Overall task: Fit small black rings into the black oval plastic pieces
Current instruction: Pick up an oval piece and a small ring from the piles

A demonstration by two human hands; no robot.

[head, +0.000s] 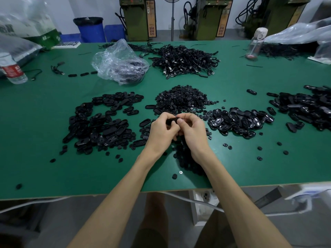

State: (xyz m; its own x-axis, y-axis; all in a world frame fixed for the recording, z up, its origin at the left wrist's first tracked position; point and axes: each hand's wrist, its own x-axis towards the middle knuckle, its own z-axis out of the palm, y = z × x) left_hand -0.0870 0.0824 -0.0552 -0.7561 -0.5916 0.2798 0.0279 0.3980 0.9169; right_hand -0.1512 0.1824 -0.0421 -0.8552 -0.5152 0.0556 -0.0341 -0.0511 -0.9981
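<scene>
landmark: ring heap (180, 99), a mound of small black rings near the middle of the green table (44, 172)
left hand (161, 131): just on the near side of the ring heap, fingers curled, pinching the left end of the oval piece
right hand (193, 129): close beside the left hand, equally near the ring heap, thumb and curled fingers gripping the right end of the oval piece
oval piece (172, 120): black, held between both hands above the table, just nearer than the ring heap; mostly covered by fingers
ring in the fingers: cannot tell, hidden by the hands
left oval pile (100, 126): loose black oval pieces, left of the ring heap and a little nearer
right oval pile (240, 120): glossy oval pieces, right of the ring heap, close to its spill
far oval pile (308, 108): further right of the ring heap, at the frame edge
loose rings (186, 158): strewn on the near side of the ring heap, under the wrists
cable pile (186, 59): black tangle beyond the ring heap
plastic bag (120, 63): clear, crumpled, beyond and left of the ring heap
water bottle (13, 70): red label, far left of the ring heap
clear bottle (255, 45): upright, beyond and right of the ring heap
</scene>
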